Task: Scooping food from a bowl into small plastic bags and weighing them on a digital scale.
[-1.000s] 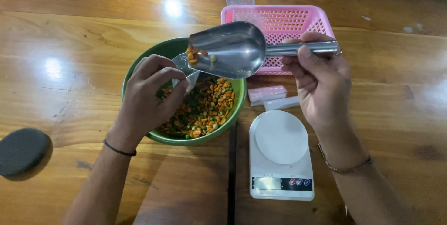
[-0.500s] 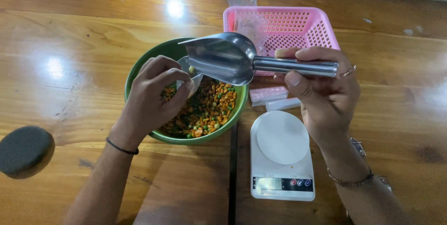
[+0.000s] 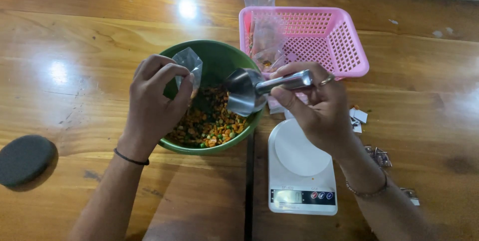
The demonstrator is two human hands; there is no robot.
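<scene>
Your left hand curls over the green bowl, fingers pinching a small clear bag. Your right hand grips a steel scoop by its handle, tipped toward that bag over the mixed snack. Beyond the scoop: pink basket holding clear bags. Below your right hand: white scale.

Two hands are in view, the left hand and the right hand, each wearing one thin band at the wrist. There is one green bowl of mixed snack, one metal scoop, one small clear bag and one pink basket. One white scale and one dark round pad lie on the counter, with a few small clips, too small to count surely.
</scene>
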